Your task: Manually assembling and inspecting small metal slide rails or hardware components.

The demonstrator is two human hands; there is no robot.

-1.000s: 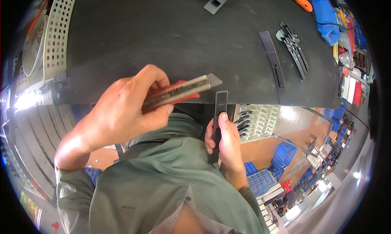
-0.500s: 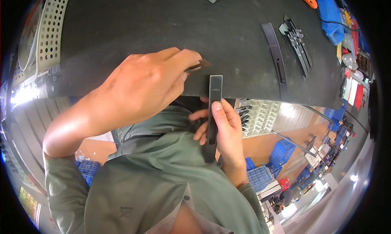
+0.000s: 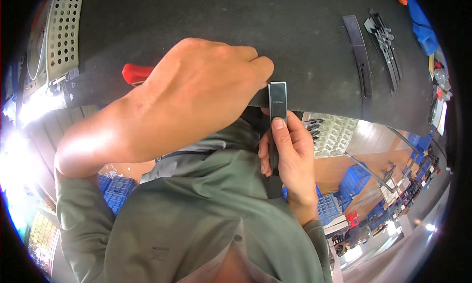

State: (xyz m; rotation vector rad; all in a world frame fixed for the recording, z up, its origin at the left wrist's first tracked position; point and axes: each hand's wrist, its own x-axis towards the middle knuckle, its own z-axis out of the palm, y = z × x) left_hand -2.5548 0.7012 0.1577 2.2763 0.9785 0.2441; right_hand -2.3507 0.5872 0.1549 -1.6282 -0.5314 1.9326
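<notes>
My left hand (image 3: 211, 78) is closed, knuckles up, just left of the top end of a slim black bar. From behind its wrist sticks out the red handle of a tool (image 3: 136, 74); the fingers appear wrapped round this tool, though its working end is hidden under the hand. My right hand (image 3: 293, 152) holds the black bar (image 3: 279, 102) upright at the table's front edge. The thumb presses on the bar's face and the fingers curl behind it. A bright rim shows along the bar's top end.
On the dark table (image 3: 305, 42) lie a long dark strip (image 3: 361, 56) and, beside it, several black slotted parts (image 3: 386, 49). A perforated pale panel (image 3: 64, 37) stands at the left. Below the edge are a moulded tray (image 3: 334, 135) and blue crates (image 3: 355, 180).
My left hand has turned and come close to the bar's top, and the red handle now shows behind its wrist. The thin brownish tip it held out is hidden. The whole view has shifted.
</notes>
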